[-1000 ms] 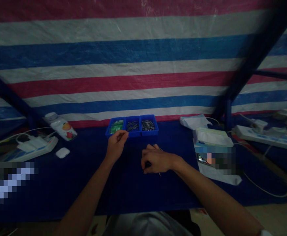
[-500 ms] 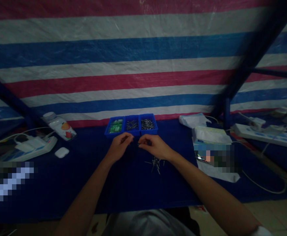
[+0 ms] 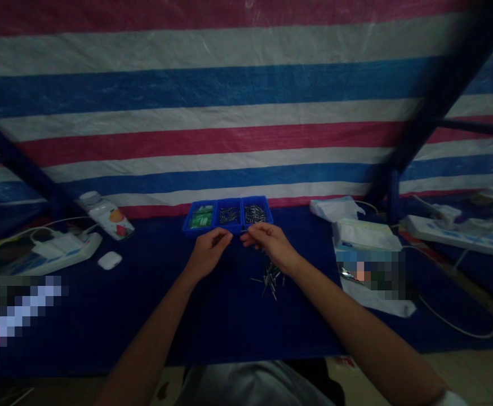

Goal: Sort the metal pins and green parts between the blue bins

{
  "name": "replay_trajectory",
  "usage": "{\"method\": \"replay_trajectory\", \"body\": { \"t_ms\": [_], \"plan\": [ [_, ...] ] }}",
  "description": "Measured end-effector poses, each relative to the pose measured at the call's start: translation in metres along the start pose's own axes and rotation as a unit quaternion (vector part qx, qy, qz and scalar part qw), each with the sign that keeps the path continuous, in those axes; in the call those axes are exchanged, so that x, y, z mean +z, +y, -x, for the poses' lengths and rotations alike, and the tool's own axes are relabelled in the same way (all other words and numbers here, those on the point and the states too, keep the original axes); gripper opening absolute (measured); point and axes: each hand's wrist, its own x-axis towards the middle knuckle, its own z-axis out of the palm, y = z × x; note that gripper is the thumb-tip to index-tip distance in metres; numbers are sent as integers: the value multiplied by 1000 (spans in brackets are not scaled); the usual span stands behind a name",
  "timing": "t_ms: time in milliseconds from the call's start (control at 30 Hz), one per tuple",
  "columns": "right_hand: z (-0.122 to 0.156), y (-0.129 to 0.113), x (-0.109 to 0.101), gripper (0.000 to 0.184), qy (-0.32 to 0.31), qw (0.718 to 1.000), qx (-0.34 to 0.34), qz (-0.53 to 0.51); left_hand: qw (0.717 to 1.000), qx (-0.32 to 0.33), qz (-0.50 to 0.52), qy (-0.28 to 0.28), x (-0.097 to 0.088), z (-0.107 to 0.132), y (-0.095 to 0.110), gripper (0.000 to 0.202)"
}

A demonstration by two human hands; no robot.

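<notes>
Both my hands are raised over the blue table [image 3: 225, 321], just in front of three joined blue bins [image 3: 214, 228]. My left hand [image 3: 209, 247] has thumb and forefinger pinched together; whatever is between them is too small to make out. Close to its right, my right hand [image 3: 271, 242] pinches a small thin metal piece [image 3: 244, 231] pointing left. The left bin holds green and white items [image 3: 201, 217]. Small dark metal pieces [image 3: 228, 216] fill the middle bin, and more metal pieces [image 3: 254, 214] the right one. Below my right wrist lies a loose pile of thin metal pins [image 3: 272, 281].
On the left are a white bottle [image 3: 110, 215], a power strip [image 3: 72, 254] with chargers and a white case [image 3: 110, 260]. To the right lie a tissue pack [image 3: 367, 234], crumpled white plastic [image 3: 334, 208], cables and another power strip [image 3: 453, 234]. A striped sheet [image 3: 238, 135] hangs behind.
My right hand has risen slightly and turned, and the thin metal piece at its fingertips now shows. My left hand stays nearly in place. The whole view has shifted slightly.
</notes>
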Motion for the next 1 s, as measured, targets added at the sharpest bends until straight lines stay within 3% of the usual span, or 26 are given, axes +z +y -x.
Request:
{"method": "replay_trajectory", "body": {
  "t_ms": [133,200,267,333,433,500,633,733,867,1000],
  "plan": [
    [0,2,-1,36,-6,996,72,44,999,-11,18,41,-1,-1,-2,24],
    [-4,5,2,34,-7,994,92,54,998,-15,24,56,-2,-2,-3,24],
    [-8,8,5,27,6,996,88,28,997,-22,30,70,-3,-3,-4,24],
    [-11,9,7,32,23,997,73,11,996,-29,31,82,-4,-4,-4,24],
    [-10,7,2,29,16,993,30,113,996,-32,19,83,-5,-5,-6,23],
    [-3,3,-5,25,-41,967,-14,250,997,-30,9,76,-5,-5,-8,23],
    [14,-9,-16,22,-202,854,-48,477,998,-36,-1,59,-3,-5,-8,22],
    [23,-15,-14,18,-236,795,-22,559,998,-34,-7,47,-1,-4,-7,22],
    [25,-12,-7,8,-247,764,-10,595,999,-29,-11,39,1,-2,-4,23],
    [23,-9,-5,5,-243,769,-25,591,999,-25,-8,33,2,-1,-2,22]
  ]
}}
